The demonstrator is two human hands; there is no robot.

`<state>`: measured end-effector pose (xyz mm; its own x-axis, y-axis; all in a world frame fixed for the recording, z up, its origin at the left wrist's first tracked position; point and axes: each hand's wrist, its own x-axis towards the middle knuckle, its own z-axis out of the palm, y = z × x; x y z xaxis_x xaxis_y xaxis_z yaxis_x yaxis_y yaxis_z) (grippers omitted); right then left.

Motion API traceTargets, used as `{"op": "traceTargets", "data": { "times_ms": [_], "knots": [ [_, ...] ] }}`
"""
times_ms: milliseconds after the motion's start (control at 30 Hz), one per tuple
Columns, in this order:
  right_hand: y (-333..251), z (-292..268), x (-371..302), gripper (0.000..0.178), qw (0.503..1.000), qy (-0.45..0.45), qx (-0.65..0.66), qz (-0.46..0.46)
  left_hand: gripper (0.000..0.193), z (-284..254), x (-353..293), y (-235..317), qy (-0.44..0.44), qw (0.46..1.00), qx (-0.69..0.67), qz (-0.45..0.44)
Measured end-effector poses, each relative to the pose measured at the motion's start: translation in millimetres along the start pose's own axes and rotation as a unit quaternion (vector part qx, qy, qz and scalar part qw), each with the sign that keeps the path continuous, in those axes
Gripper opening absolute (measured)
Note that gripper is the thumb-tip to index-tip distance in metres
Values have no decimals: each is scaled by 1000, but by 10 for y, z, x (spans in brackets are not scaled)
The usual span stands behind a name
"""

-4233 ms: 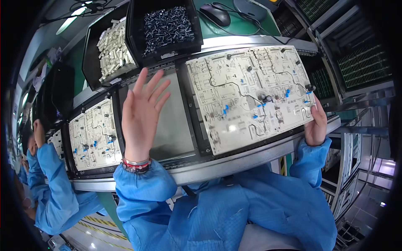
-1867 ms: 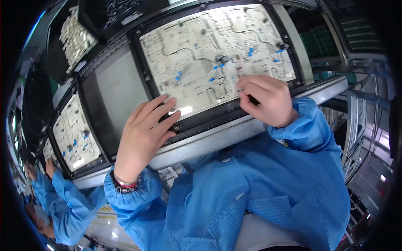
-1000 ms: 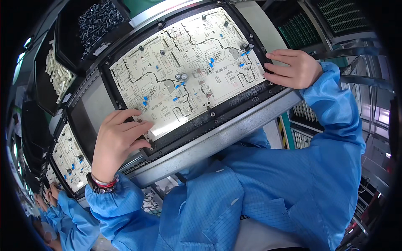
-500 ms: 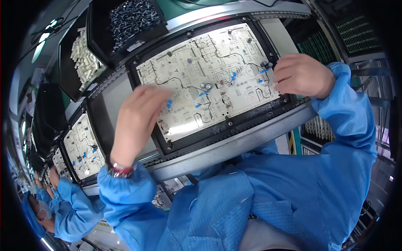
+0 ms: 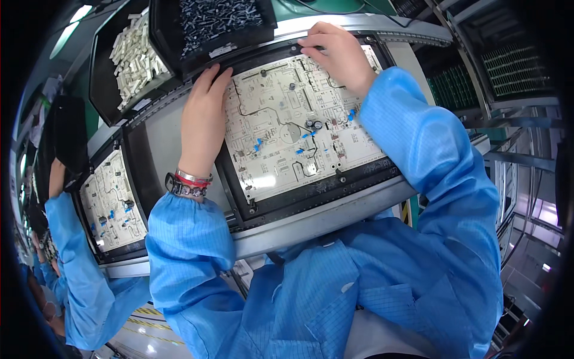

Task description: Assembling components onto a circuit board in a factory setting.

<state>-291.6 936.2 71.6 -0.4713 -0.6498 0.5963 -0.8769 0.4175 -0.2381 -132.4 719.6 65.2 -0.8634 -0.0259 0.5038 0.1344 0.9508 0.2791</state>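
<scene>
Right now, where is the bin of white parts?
In the head view, the bin of white parts sits at upper left, directly left of the bin of dark parts and beyond the left hand.

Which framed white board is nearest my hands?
The right-hand board: left hand at its far left corner, right hand over its far edge. The left board has neither.

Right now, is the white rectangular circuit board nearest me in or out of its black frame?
In: the black frame visibly borders the white rectangular circuit board.
</scene>
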Motion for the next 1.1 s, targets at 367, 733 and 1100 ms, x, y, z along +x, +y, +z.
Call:
{"op": "traceTargets", "data": {
  "times_ms": [367,733,1100],
  "knots": [
    [-213,-339,57,16,984,-131,108,55,33,-226,13,70,-11,996,-79,-40],
    [695,-836,-316,17,979,-27,-71,188,37,-267,-79,126,-55,994,85,41],
    [148,-1411,-18,23,985,-46,-1,164,37,-674,-362,466,-111,983,110,-97]
  ]
}}
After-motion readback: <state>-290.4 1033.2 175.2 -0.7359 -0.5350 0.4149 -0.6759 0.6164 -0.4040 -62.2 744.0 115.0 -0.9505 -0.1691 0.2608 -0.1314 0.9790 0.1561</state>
